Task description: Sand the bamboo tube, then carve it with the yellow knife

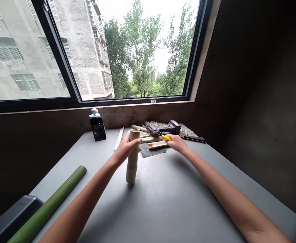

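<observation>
My left hand (126, 145) is wrapped round the upper part of a pale bamboo tube (132, 165), held nearly upright with its open end on top. Its lower end is at or just above the tabletop; I cannot tell if it touches. Farther right, my right hand (176, 143) closes on a slim yellow tool (166, 137) with a dark tip pointing left; its exact kind does not show. Just behind that hand lies a black cordless drill (160, 129). Split bamboo pieces (156, 144) lie by the drill, one partly over a dark flat sheet (153, 153).
A green bamboo pole (51, 199) lies at the left beside a dark box-like object (16, 212). A black container with a pale figure on top (97, 128) stands at the back left. Straw-like slivers (160, 124) and a dark strip (195, 138) lie near the wall.
</observation>
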`<state>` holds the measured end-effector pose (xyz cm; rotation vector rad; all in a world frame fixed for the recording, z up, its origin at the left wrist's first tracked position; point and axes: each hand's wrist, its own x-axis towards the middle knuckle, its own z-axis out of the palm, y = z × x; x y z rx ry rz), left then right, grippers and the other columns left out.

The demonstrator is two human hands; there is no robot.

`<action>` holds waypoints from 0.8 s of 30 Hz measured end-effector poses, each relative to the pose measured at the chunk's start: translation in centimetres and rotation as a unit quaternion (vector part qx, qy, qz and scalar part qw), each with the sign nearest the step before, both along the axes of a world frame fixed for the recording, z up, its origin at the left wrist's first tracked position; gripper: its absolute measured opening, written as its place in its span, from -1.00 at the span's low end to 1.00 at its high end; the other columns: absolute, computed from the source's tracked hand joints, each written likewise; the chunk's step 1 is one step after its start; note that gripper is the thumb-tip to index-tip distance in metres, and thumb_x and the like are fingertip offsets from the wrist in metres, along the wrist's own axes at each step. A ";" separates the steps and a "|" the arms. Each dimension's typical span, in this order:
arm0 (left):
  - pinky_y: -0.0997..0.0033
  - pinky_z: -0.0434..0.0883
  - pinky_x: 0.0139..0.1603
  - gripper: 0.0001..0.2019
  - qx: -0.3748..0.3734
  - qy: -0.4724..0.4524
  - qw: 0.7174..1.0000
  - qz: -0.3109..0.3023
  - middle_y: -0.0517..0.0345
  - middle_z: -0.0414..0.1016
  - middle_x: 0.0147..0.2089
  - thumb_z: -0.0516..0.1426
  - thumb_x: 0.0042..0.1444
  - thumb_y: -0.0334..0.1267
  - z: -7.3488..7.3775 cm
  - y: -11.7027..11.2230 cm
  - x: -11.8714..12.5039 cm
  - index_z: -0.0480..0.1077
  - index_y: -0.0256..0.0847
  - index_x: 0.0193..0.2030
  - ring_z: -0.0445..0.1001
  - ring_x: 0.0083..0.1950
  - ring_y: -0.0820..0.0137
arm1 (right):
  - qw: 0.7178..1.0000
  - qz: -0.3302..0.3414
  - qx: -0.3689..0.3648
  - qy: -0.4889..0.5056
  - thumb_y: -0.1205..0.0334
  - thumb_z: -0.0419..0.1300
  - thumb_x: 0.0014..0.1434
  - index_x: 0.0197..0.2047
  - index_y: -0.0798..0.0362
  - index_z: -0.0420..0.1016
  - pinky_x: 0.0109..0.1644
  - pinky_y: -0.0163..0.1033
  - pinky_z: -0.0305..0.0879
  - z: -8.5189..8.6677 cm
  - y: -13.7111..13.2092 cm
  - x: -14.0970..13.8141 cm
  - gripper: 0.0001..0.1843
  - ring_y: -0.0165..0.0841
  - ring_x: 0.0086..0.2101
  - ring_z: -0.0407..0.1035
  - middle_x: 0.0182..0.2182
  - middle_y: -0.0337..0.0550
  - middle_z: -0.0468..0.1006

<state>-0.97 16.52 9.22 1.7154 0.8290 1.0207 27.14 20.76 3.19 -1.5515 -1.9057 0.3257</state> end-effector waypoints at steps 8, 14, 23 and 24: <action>0.40 0.43 -0.30 -0.69 0.072 -0.136 0.988 -0.026 0.23 0.39 -0.29 0.24 0.14 -0.18 4.0 -4.8 0.3 0.27 -0.16 -0.03 0.43 -0.36 0.40 | 0.979 0.048 0.180 0.086 -0.13 0.05 0.32 -0.11 0.02 0.42 -0.42 -0.33 0.19 10.4 -8.6 -4.3 -0.61 -0.45 -0.48 0.30 -0.45 -0.29 0.43; 0.45 0.40 -0.38 -0.76 0.049 -0.142 0.988 -0.044 0.24 0.39 -0.36 0.21 0.22 -0.19 4.7 -6.3 0.5 0.25 -0.16 -0.08 0.40 -0.43 0.44 | 0.959 0.106 0.259 0.036 -0.10 0.07 0.31 -0.13 0.00 0.42 -0.30 -0.28 0.21 11.2 -13.0 -7.6 -0.66 -0.39 -0.41 0.32 -0.37 -0.20 0.47; 0.50 0.38 -0.44 -0.59 0.025 -0.113 0.992 -0.057 0.24 0.39 -0.37 0.26 0.17 -0.12 5.5 -6.2 0.0 0.16 -0.18 0.01 0.38 -0.46 0.46 | 0.952 0.077 0.294 -0.029 -0.09 0.09 0.30 -0.17 -0.03 0.44 -0.36 -0.27 0.20 10.9 -12.8 -7.3 -0.68 -0.36 -0.45 0.35 -0.41 -0.19 0.49; 0.51 0.38 -0.42 -0.57 0.028 -0.109 0.992 -0.054 0.23 0.40 -0.36 0.27 0.16 -0.12 5.6 -6.2 0.0 0.17 -0.18 0.02 0.38 -0.44 0.46 | 0.952 0.079 0.296 -0.029 -0.09 0.09 0.30 -0.17 -0.03 0.44 -0.36 -0.27 0.20 10.9 -12.8 -7.3 -0.69 -0.37 -0.45 0.35 -0.41 -0.19 0.49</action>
